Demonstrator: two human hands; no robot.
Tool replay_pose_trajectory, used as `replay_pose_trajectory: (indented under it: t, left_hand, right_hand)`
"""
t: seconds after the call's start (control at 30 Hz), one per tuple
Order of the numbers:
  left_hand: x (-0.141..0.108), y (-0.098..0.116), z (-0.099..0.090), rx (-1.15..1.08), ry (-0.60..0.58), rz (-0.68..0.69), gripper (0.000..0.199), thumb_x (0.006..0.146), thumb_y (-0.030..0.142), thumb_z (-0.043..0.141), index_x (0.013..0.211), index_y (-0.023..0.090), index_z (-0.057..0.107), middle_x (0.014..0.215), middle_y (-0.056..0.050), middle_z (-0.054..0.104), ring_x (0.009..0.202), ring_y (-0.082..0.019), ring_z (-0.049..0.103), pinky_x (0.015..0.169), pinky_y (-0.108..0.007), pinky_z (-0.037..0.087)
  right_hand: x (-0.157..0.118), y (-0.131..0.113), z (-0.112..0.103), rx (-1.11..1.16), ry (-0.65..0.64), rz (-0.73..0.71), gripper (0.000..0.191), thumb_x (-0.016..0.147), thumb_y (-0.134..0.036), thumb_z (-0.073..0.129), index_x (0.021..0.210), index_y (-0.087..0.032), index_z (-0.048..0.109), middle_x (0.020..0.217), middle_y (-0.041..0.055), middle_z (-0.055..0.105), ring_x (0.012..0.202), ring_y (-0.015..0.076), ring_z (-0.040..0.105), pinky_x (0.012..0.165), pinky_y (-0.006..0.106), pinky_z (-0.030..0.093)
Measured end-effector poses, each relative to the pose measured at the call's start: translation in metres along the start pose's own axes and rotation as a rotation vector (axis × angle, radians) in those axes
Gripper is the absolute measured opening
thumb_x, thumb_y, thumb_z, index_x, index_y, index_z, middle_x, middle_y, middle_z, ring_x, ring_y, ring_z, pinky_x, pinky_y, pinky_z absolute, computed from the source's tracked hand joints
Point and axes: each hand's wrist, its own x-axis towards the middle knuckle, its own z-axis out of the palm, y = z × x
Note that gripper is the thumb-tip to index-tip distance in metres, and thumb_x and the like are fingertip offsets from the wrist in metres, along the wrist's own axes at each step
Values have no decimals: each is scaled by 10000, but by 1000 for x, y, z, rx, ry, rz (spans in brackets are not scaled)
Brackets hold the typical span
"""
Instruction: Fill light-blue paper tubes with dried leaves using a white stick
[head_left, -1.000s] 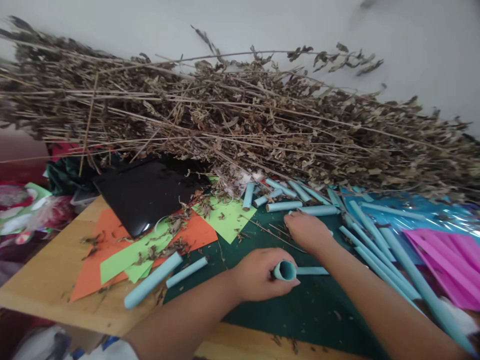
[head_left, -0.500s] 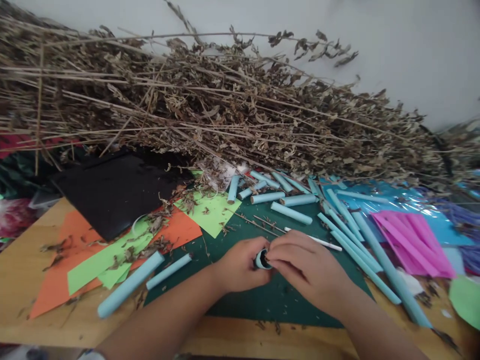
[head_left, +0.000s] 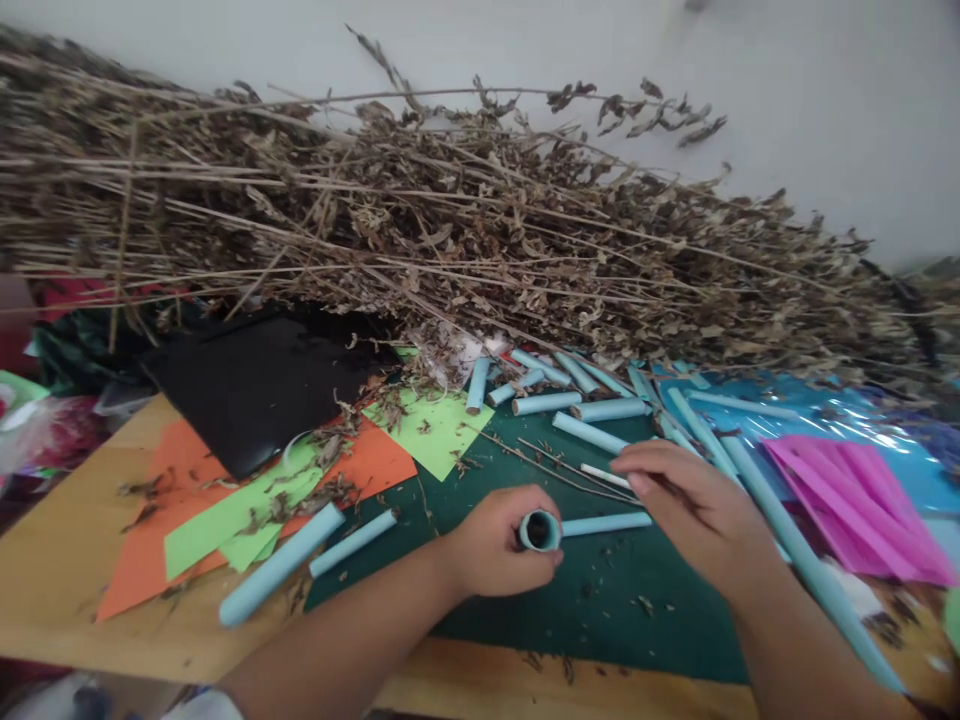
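- The right hand (head_left: pixel 701 505) is away from the held tube's mouth now, out over the white stick (head_left: pixel 604 475), covering one end.
- Dark stuff (head_left: pixel 537 534) shows inside the tube (head_left: pixel 556 531), pale a second ago.
- The thin blue roll (head_left: pixel 609 524) beside it is uncovered again.

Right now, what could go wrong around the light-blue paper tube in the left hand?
The left hand grips the light-blue paper tube with its open end facing the camera; tipping it might spill any dark material inside.
The right hand partly covers the thin white stick in view and could nudge it.
The thick light-blue cylinder lying further left might roll if bumped.
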Motion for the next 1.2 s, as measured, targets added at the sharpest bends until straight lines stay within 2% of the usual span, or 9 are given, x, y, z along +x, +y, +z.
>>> replay_pose_trajectory:
  t: [0.17, 0.3, 0.43, 0.57, 0.67, 0.8, 0.93, 1.07, 1.2]
  left_hand:
    - [4, 2, -1, 392, -75, 82, 341, 589, 304, 602, 882, 158, 503, 898, -65, 556, 839, -186, 498, 773, -310, 391]
    - [8, 13, -13, 833, -208, -35, 474, 587, 503, 568, 950, 201, 533, 949, -81, 550, 893, -276, 475, 763, -436, 364]
    - [12, 31, -60, 973, -333, -273, 569, 578, 628, 497, 952, 204, 565, 910, -102, 578, 861, -302, 504, 740, -440, 377]
    - [14, 20, -127, 1189, 34, -577, 638, 685, 606, 390, 1182, 206, 399, 1165, -134, 448, 1007, -320, 436, 777, -398, 375]
    - [13, -5, -152, 1352, 106, -709, 752, 659, 634, 396, 1259, 195, 286, 1227, -157, 373, 1062, -372, 361, 801, -473, 337]
    - [12, -29, -150, 1452, 138, -615, 607, 748, 554, 337, 1241, 202, 308, 1218, -154, 368, 1062, -358, 344, 820, -513, 291]
    - [16, -37, -149, 1463, 118, -580, 387, 821, 405, 289, 1068, 172, 474, 1070, -129, 466, 983, -291, 430, 793, -411, 344]
    - [19, -33, -159, 1421, 81, -572, 280, 811, 335, 331, 872, 151, 533, 903, -89, 538, 811, -205, 520, 687, -277, 382]
    - [19, -13, -175, 1367, 119, -571, 326, 787, 443, 332, 784, 167, 505, 772, -45, 561, 671, -162, 525, 555, -228, 359]
  right_hand:
    - [-8, -1, 32, -31, -222, -84, 489, 712, -422, 546, 1142, -224, 424, 1113, 100, 482, 1020, 233, 475, 815, 350, 447]
    - [-14, -10, 52, -2, -163, -67, 297, 753, -351, 509, 1016, -213, 519, 1034, 96, 545, 959, 218, 524, 779, 336, 467]
    - [-11, -15, 53, 66, -199, -19, 230, 755, -297, 497, 957, -192, 535, 928, 89, 599, 869, 205, 567, 717, 316, 484]
    - [7, -20, 48, 58, -314, 32, 219, 746, -317, 505, 925, -199, 549, 911, 70, 612, 837, 205, 572, 699, 322, 476]
    - [22, -20, 49, 70, -380, 15, 206, 734, -324, 526, 902, -207, 557, 919, 54, 610, 852, 209, 561, 711, 336, 462]
    - [23, -11, 55, 166, -341, -32, 204, 734, -314, 531, 900, -198, 551, 926, 54, 602, 870, 195, 549, 738, 325, 446]
    - [13, 3, 57, 255, -262, -62, 223, 743, -304, 515, 921, -172, 539, 926, 71, 595, 871, 188, 542, 754, 324, 434]
    - [11, 8, 53, 276, -253, -20, 210, 743, -306, 513, 908, -178, 542, 913, 66, 596, 855, 191, 544, 734, 325, 435]
    - [13, 8, 52, 310, -251, -47, 214, 740, -320, 522, 901, -181, 541, 908, 67, 596, 852, 187, 540, 735, 320, 429]
